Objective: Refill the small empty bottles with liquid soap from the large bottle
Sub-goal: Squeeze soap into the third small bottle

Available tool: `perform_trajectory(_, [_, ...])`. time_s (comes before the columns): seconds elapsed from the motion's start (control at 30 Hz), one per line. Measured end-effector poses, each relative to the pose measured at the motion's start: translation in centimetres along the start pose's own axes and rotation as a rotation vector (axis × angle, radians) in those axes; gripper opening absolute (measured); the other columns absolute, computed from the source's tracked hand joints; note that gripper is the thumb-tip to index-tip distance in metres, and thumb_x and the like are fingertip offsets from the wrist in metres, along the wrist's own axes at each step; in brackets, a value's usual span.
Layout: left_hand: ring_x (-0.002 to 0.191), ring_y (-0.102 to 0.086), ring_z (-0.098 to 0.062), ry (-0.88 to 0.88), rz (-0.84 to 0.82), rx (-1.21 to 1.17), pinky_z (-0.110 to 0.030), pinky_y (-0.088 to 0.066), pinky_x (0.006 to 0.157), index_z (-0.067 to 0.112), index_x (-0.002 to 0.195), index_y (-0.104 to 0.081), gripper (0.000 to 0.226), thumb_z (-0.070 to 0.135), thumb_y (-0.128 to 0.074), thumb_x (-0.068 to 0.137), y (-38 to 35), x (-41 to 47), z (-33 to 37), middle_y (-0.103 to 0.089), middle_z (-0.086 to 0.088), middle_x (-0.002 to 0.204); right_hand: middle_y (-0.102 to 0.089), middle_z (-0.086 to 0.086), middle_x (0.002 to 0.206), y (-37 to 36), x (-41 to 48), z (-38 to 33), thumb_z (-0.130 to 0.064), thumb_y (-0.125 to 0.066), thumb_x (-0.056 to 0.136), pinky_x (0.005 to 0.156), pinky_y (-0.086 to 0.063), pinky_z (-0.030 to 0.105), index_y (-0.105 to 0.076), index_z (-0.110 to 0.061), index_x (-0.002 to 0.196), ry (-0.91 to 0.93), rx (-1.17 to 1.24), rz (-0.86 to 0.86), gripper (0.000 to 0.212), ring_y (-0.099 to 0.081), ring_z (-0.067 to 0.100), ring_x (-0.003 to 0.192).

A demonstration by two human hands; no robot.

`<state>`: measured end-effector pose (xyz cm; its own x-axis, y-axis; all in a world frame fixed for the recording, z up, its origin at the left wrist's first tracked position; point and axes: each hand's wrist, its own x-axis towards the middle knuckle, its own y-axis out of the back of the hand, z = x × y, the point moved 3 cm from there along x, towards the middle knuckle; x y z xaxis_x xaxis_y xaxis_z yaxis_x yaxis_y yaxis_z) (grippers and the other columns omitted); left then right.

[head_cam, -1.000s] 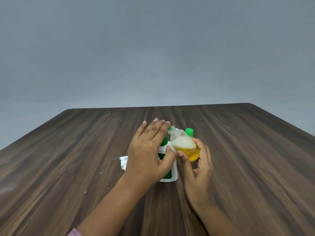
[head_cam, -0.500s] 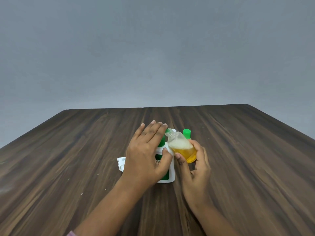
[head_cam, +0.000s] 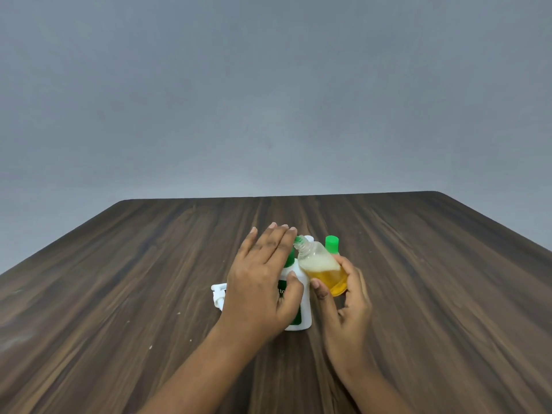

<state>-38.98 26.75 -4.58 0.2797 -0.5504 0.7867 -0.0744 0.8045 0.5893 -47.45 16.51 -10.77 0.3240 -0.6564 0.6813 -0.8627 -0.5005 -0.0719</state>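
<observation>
well, nearest to us the risk sits at the foot of the large white bottle (head_cam: 300, 312), which stands upright on the table (head_cam: 448, 294): we judge that a sideways push from the left hand (head_cam: 260, 282) could slide or tip it, since that hand lies against it rather than wrapping it. just beyond, the small bottle (head_cam: 324, 271) is the likelier trouble. it looks uncapped and leans with its threaded neck up and to the left, close by the green neck of the large one. it is partly full of yellow soap with foam above. tilted further, we think it would spill soap over the fingers and the wood, and the foam may hide the true level and lead to overfilling. behind these 2, a green-capped bottle (head_cam: 332, 245) stands just beside the right hand (head_cam: 348, 306), where a knuckle could knock it over. a white plastic piece (head_cam: 217, 294) lies left of the large bottle, partly hidden. as for pose, both forearms come in from the lower edge. the right hand grasps the small bottle, thumb and fingers curled round its base, held clear of the wood, it seems. the left hand is unclenched, its straight fingers reaching over the large bottle's top and its thumb touching the label.
</observation>
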Motion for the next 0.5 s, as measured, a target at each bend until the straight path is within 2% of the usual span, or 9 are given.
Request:
perform_trajectory(0.2, [0.125,-0.052,-0.018,-0.028,0.007,0.038,-0.039,-0.027,0.112,0.005,0.125,-0.062,0.056,0.033,-0.042,0.080,0.6,1.1,0.2,-0.062,-0.006,0.127,-0.059,-0.011,0.109,-0.3,0.2,-0.1,-0.041,-0.057,0.085,0.076,-0.047,0.008,-0.054,-0.010,0.125,-0.001,0.016,0.022,0.050,-0.060,0.006,0.102])
perform_trajectory(0.33, [0.124,-0.053,-0.020,-0.003,0.025,0.020,-0.037,-0.030,0.111,0.002,0.124,-0.062,0.055,0.027,-0.042,0.079,-0.1,0.4,0.2,-0.062,-0.008,0.126,-0.059,-0.005,0.112,-0.1,0.2,0.1,-0.040,-0.057,0.085,0.076,-0.046,0.007,-0.054,-0.010,0.123,-0.001,-0.013,0.021,0.049,-0.059,0.005,0.102])
perform_trajectory(0.5, [0.127,-0.050,-0.020,-0.005,0.019,0.000,-0.035,-0.027,0.113,0.003,0.127,-0.059,0.056,0.026,-0.042,0.079,-0.1,0.1,0.1,-0.060,-0.007,0.129,-0.058,-0.005,0.113,0.1,0.1,-0.1,-0.040,-0.056,0.086,0.075,-0.044,0.005,-0.054,-0.010,0.124,0.003,-0.046,0.012,0.049,-0.057,0.002,0.102])
